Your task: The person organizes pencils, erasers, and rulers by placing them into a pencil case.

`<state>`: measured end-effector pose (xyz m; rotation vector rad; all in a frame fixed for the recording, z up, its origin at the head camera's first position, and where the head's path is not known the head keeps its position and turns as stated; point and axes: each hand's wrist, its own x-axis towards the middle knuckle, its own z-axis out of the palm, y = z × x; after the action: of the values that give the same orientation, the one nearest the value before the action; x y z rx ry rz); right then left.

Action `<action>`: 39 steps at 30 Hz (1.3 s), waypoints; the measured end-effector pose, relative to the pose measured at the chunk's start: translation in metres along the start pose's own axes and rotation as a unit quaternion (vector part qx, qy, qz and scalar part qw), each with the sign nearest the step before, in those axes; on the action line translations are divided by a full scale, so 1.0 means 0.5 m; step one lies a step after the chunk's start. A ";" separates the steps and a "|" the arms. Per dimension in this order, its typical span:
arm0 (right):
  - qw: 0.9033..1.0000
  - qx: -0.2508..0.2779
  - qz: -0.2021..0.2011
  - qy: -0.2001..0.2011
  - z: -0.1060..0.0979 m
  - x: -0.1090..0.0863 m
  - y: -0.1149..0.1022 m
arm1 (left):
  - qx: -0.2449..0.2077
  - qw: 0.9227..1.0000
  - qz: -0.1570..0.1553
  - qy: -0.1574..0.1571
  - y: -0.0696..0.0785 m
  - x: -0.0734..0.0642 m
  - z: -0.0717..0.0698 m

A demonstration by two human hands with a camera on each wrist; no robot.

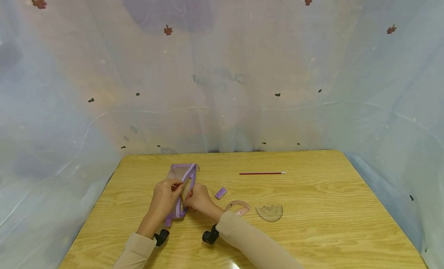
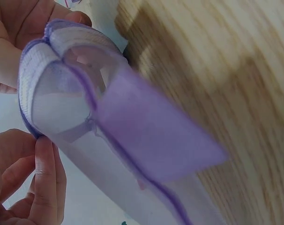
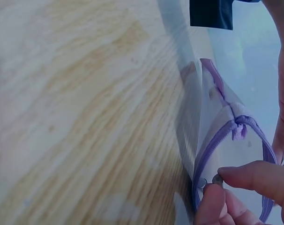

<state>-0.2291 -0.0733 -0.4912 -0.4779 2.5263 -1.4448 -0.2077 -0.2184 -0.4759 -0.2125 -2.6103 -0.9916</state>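
A see-through pencil case [image 1: 177,172] with purple trim and a white-and-purple zip lies at the left of the table, its mouth spread apart. The left hand [image 1: 163,194] pinches the rim of the mouth between thumb and fingers, also seen from below in the left wrist view. At the opposite rim, the right hand [image 1: 201,198] has thumb and forefinger on a small grey end [image 3: 217,179] inside the mouth. A slim yellow thing [image 1: 182,197] shows beside these fingertips in the head view; I cannot tell its kind. A purple tab [image 2: 151,126] sticks out from the case's near end.
Right of the case lie a purple eraser [image 1: 221,193], a pinkish protractor [image 1: 237,206] partly behind the right forearm, and a clear protractor [image 1: 270,214]. A dark red pencil [image 1: 262,173] with a white end lies farther back. A patterned curtain [image 1: 222,88] hangs behind the table.
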 end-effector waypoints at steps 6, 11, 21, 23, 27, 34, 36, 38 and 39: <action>1.000 0.012 0.004 -0.006 0.001 0.002 0.003 | -0.002 1.000 -0.005 -0.002 -0.001 0.000 0.000; 1.000 0.021 0.007 -0.005 0.004 0.002 0.004 | -0.001 1.000 -0.003 0.005 -0.001 -0.001 0.001; 0.999 0.040 0.011 -0.009 0.004 -0.001 0.004 | 0.005 1.000 -0.003 0.003 -0.002 -0.002 -0.001; 0.999 0.041 0.009 -0.005 0.002 -0.002 0.004 | 0.006 1.000 0.001 0.003 -0.002 -0.002 -0.002; 0.999 0.031 0.004 0.000 0.000 -0.002 0.006 | 0.014 1.000 0.006 0.005 -0.003 -0.003 -0.002; 1.000 0.011 -0.006 0.005 0.003 0.001 0.009 | 0.016 1.000 0.004 0.004 -0.003 -0.001 -0.003; 1.000 0.006 -0.008 0.005 0.004 0.001 0.010 | 0.014 1.000 0.004 0.004 -0.002 -0.001 -0.003; 1.000 0.004 -0.009 0.004 0.005 0.001 0.011 | 0.014 1.000 0.006 0.005 -0.001 -0.001 -0.004; 1.000 0.003 -0.009 0.003 0.005 0.001 0.011 | 0.014 1.000 0.007 0.006 -0.001 -0.001 -0.005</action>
<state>-0.2298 -0.0729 -0.4972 -0.4971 2.5283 -1.4629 -0.2068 -0.2202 -0.4745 -0.2159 -2.6066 -0.9478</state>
